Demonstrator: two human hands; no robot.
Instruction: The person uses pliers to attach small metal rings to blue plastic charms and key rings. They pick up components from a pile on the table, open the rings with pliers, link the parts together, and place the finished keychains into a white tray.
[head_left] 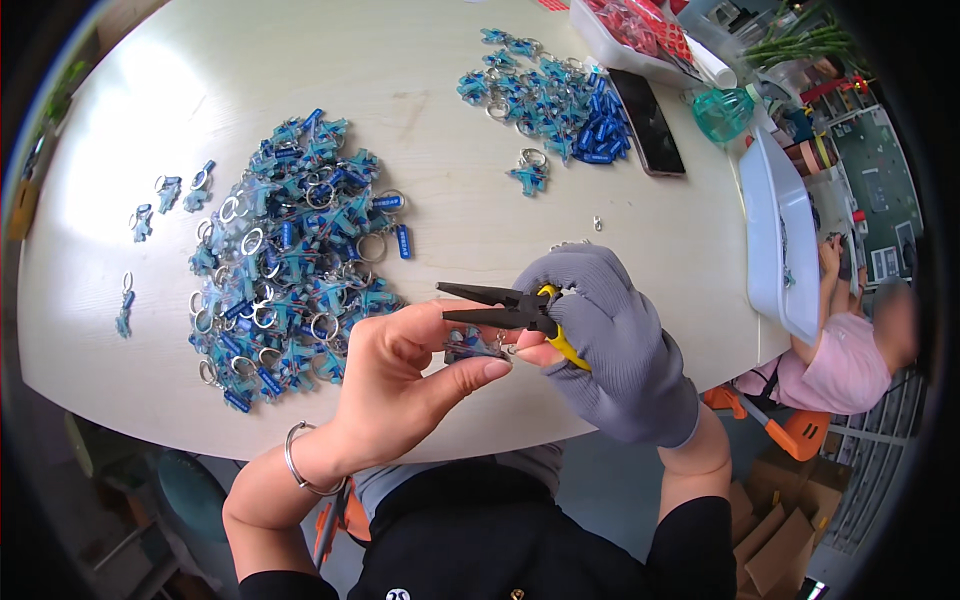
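Note:
My left hand (400, 385), bare with a bangle at the wrist, pinches a small blue-teal keychain (470, 343) between thumb and fingers. In a grey knitted glove, my right hand (610, 340) grips black-jawed pliers (515, 307) with yellow handles. The jaws are parted and point left, just above the keychain. Beside the keychain, small metal links show near the bare fingertips of my right hand. A large heap of blue-teal keychains with silver rings (290, 260) lies left of my hands. Farther off is a smaller pile of teal charms (525, 95) with blue tags (603, 125) at its right.
Several loose keychains (168, 190) lie at the far left. A phone (648, 120), a white bin of red packets (610, 40), a green bottle (722, 113) and a pale blue tray (775, 230) line the right side. A co-worker in pink (840, 365) sits beyond. Cardboard boxes (780, 520) stand below.

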